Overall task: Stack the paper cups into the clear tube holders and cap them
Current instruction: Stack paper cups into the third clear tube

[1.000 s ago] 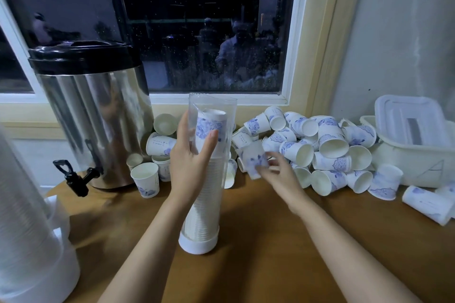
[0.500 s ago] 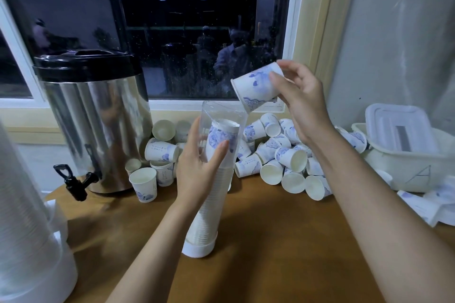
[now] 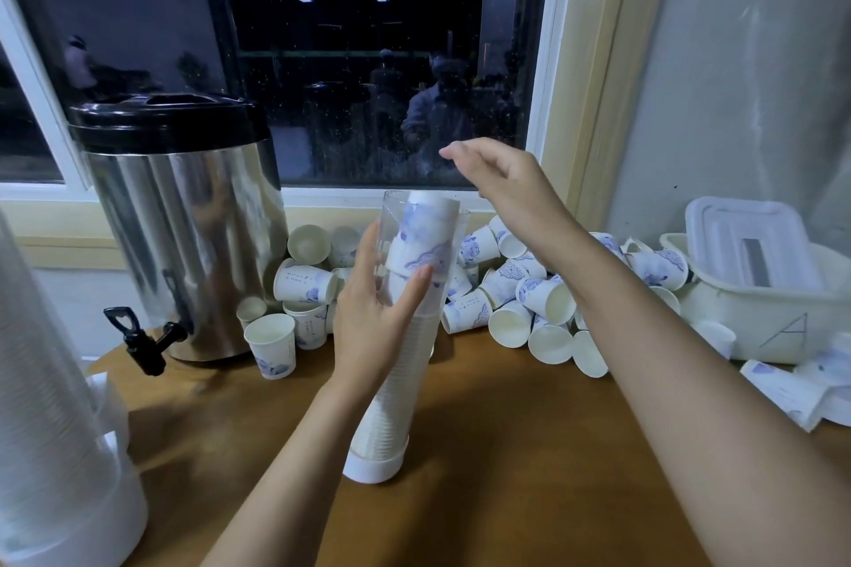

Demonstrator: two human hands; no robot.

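Head view, leftmost: a tall stack [image 3: 41, 382] on a white base stands at the table [image 3: 506, 451] edge; I cannot tell whether a tube encloses it. Next is the urn [image 3: 184, 235], with a few loose cups [image 3: 271, 345] at its foot, some upright, some tipped.

My left hand [image 3: 373, 318] wraps thumb and fingers round the tube [image 3: 437, 304] above its middle. I judge this keeps it steady while cups go in from above. Its base cap [image 3: 375, 460] rests on the wood. Nested cups fill the tube almost to the mouth, and the top cup [image 3: 428, 230], seemingly bottom up, reaches the rim.

My right hand [image 3: 502, 180] hovers just above and right of the mouth, fingers loose and apart, holding nothing.

Beyond it lies the pile [image 3: 529, 290] of cups, mostly on their sides, within easy reach for the next pick. Far right sits a lidded tub [image 3: 755, 290], its contents hidden.

With the tube this full, capping is probably close.
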